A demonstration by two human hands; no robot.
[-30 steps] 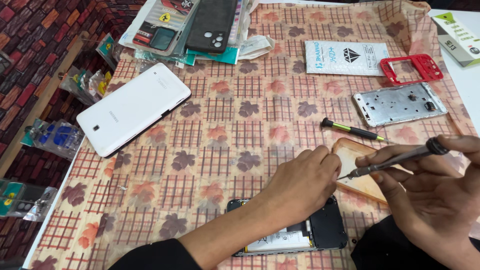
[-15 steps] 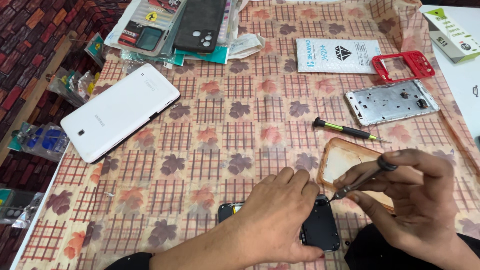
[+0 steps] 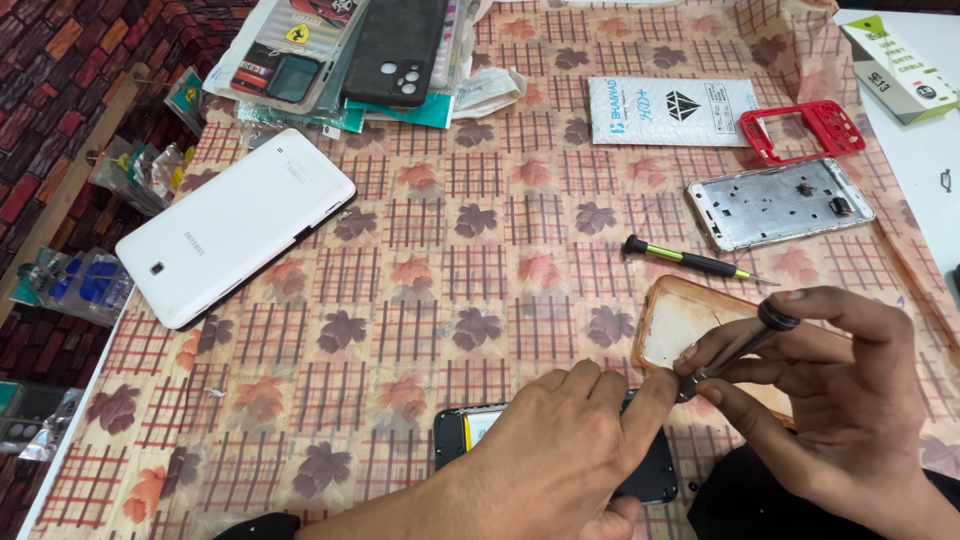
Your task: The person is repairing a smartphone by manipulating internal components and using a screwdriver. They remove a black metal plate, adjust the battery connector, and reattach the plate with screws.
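My left hand [image 3: 570, 450] lies flat over an opened black phone [image 3: 470, 430] at the table's near edge, pressing it down; most of the phone is hidden under the hand. My right hand [image 3: 840, 400] grips a dark metal screwdriver [image 3: 745, 340] tilted down to the left, its tip at the phone's upper right corner beside my left index finger. Just behind the hands lies a clear orange-rimmed phone case [image 3: 690, 320].
A green-handled screwdriver [image 3: 685, 258] lies mid-table. A silver phone frame [image 3: 780, 202], a red frame [image 3: 800, 128] and a white packet [image 3: 670, 110] sit at the back right. A white tablet [image 3: 235, 225] is at left, stacked phone cases [image 3: 350, 50] behind it, a box [image 3: 895, 65] far right.
My left hand has slid down onto the phone and covers it. My right hand has swung the screwdriver in, from beside the case to the phone's corner.
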